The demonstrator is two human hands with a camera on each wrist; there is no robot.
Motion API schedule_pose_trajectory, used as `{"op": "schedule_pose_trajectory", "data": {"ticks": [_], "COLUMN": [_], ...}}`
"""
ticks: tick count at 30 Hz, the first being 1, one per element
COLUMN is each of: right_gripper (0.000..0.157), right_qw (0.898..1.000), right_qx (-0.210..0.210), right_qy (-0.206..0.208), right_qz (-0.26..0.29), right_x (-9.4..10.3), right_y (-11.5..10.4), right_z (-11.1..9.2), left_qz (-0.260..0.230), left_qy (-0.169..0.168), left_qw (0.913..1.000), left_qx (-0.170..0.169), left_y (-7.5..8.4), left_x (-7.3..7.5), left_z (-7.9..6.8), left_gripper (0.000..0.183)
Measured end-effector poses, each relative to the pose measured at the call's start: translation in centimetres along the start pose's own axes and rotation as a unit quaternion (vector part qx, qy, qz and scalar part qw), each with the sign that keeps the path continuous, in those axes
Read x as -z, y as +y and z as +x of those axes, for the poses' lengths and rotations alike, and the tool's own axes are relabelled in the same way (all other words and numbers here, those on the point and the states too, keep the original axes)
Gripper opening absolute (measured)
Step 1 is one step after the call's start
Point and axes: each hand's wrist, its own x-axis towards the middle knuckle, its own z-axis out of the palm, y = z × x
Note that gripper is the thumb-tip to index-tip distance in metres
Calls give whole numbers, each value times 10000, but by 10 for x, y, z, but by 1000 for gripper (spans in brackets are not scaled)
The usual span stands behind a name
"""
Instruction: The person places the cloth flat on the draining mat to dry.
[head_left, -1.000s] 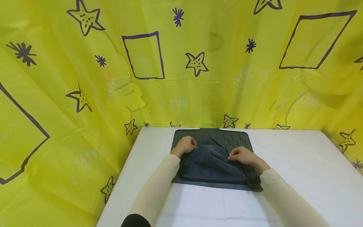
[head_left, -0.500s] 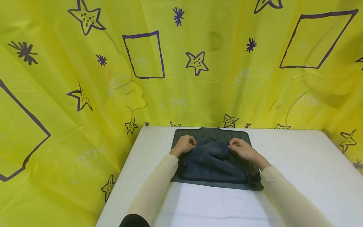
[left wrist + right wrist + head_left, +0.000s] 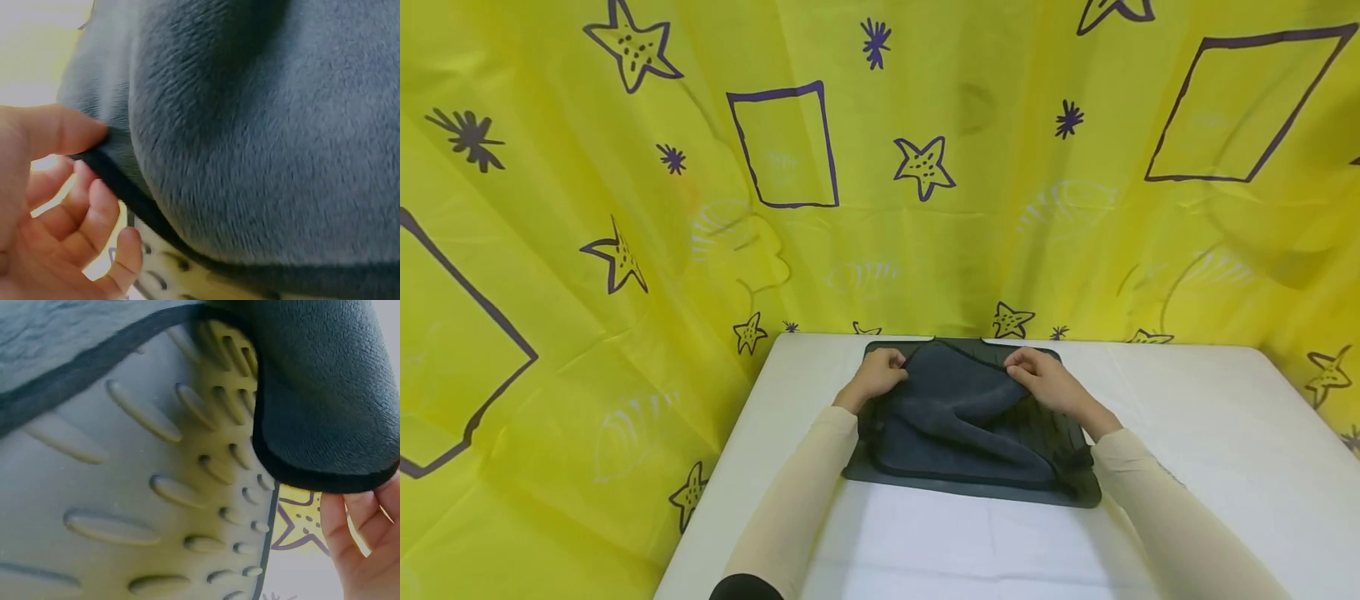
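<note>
A dark blue-grey plush cloth (image 3: pixel 940 417) with a black bound edge lies partly folded over a dark ridged mat (image 3: pixel 880 475). My left hand (image 3: pixel 877 372) pinches the cloth's edge at its far left side; in the left wrist view the thumb presses the black binding against the fingers (image 3: pixel 103 206). At the far right, my right hand (image 3: pixel 1045 382) pinches another stretch of the edge. The right wrist view shows the cloth (image 3: pixel 325 394) lifted off the mat (image 3: pixel 125 487) there, its edge held by the right fingers (image 3: pixel 369 525). A fold runs across the cloth's near right part.
The mat lies on a white table (image 3: pixel 1172 417), near its far edge. Behind and to the left hangs a yellow curtain (image 3: pixel 880 250) printed with stars and frames.
My right hand has moved away from me and taken the far right edge. The cloth's far part is pulled farther back and spread flatter; the left hand shifted slightly back and left.
</note>
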Motion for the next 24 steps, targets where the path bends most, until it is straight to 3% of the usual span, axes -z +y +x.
{"op": "schedule_pose_trajectory", "data": {"ticks": [5, 9, 15, 17, 24], "right_gripper": [39, 49, 64, 62, 35], "right_qw": [9997, 9994, 9968, 9960, 9960], "right_qx": [-64, -110, -522, -588, -439], "right_qy": [29, -244, -592, -652, -773], "right_qz": [238, 220, -102, -180, 27], "right_x": [-1, -8, -18, -18, -16], "right_y": [0, 6, 20, 27, 45], "right_z": [0, -1, -3, -2, 0], "left_qz": [-597, -641, -624, -666, -753], "left_qy": [341, 302, 289, 295, 149], "left_qw": [9974, 9969, 9954, 9946, 9942], "left_qx": [214, 344, 673, 737, 755], "left_y": [-10, -17, -29, -29, -27], "left_x": [5, 5, -1, -1, 2], "left_z": [0, -3, -7, -7, -7], "left_gripper": [15, 16, 17, 18, 26]}}
